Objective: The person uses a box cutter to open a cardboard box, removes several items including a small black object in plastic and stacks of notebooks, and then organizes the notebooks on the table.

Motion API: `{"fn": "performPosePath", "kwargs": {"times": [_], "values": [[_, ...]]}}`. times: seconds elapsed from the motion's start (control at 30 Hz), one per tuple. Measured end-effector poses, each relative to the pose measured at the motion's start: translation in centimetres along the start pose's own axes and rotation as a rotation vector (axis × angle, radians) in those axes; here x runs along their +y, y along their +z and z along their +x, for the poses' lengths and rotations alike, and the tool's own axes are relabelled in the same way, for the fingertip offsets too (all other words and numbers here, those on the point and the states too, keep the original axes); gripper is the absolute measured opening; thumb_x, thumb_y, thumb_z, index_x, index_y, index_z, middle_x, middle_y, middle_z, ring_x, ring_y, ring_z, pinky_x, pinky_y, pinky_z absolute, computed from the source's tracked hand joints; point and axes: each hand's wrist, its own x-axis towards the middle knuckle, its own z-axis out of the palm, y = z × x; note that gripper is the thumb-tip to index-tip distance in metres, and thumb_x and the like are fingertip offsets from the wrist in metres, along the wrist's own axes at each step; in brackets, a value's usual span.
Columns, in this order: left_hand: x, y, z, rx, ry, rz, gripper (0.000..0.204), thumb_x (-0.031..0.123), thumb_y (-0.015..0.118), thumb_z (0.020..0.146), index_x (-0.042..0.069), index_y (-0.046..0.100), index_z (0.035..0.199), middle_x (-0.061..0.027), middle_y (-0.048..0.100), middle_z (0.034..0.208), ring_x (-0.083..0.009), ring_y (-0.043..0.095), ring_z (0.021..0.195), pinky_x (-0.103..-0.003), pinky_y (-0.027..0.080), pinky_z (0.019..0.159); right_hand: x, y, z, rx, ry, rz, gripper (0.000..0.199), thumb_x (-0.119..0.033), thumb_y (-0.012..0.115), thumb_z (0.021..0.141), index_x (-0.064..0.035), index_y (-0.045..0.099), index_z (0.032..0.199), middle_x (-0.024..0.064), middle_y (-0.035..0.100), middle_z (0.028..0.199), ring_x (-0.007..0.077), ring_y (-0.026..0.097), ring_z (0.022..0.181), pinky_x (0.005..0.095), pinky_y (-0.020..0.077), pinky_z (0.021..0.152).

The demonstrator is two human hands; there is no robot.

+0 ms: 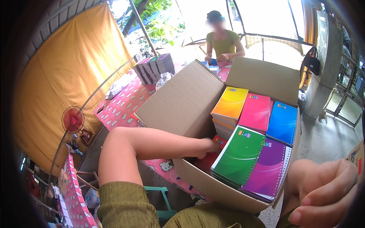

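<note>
A brown cardboard box (224, 188) holds stacks of spiral notebooks. A green notebook (239, 152) and a purple notebook (266, 171) top the near stacks. Behind them lie a yellow notebook (230, 102), a pink notebook (254, 112) and a blue notebook (282, 122). My left hand (207, 147) reaches over the left wall to a lower red notebook (219, 141); its fingertips are hidden, so its grip is unclear. Outside the right wall, my right hand (323, 192) has its fingers curled closed, and whatever lies inside them is hidden.
A table (118, 110) with a pink patterned cover stretches behind the box, bearing stacked notebooks (154, 68). Across it sits a person (224, 43) with both hands at the tabletop. A red fan (73, 120) stands left; a teal stool (163, 203) is below.
</note>
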Motion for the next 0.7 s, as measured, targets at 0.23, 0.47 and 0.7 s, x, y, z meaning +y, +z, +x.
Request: {"fn": "performPosePath", "kwargs": {"times": [0.23,0.47,0.7], "values": [[-0.1,-0.3,1.1,-0.043,0.044,-0.078,0.042,0.028,0.067,0.077,0.003,0.057,0.109,-0.0151,0.062,0.105,-0.0245,0.063,0.089,-0.042,0.05,0.073,0.1,0.9,0.2,-0.068,0.047,0.054,0.012,-0.009,0.049,0.083,-0.0117,0.042,0.074,-0.0006,0.055,0.066,0.0089,0.048,0.051,0.0192,0.0353,0.05],[0.2,0.0,0.0,-0.015,0.035,-0.02,0.043,0.032,0.07,0.076,0.004,0.059,0.107,-0.0125,0.063,0.105,-0.0228,0.064,0.088,-0.04,0.051,0.072,0.1,1.0,-0.2,-0.084,0.078,0.147,0.006,-0.013,0.047,0.085,-0.0103,0.043,0.081,0.0017,0.055,0.07,0.0114,0.048,0.054,0.0212,0.0367,0.052],[-1.1,-0.3,3.4,-0.046,0.001,-0.053,0.044,0.037,0.067,0.078,0.006,0.058,0.108,-0.0097,0.065,0.099,-0.0195,0.065,0.081,-0.038,0.053,0.071,-0.3,0.9,-0.8,-0.029,0.042,0.271,0.008,-0.017,0.045,0.087,-0.0088,0.045,0.088,0.0039,0.055,0.073,0.0138,0.049,0.057,0.0232,0.0382,0.054]]}}
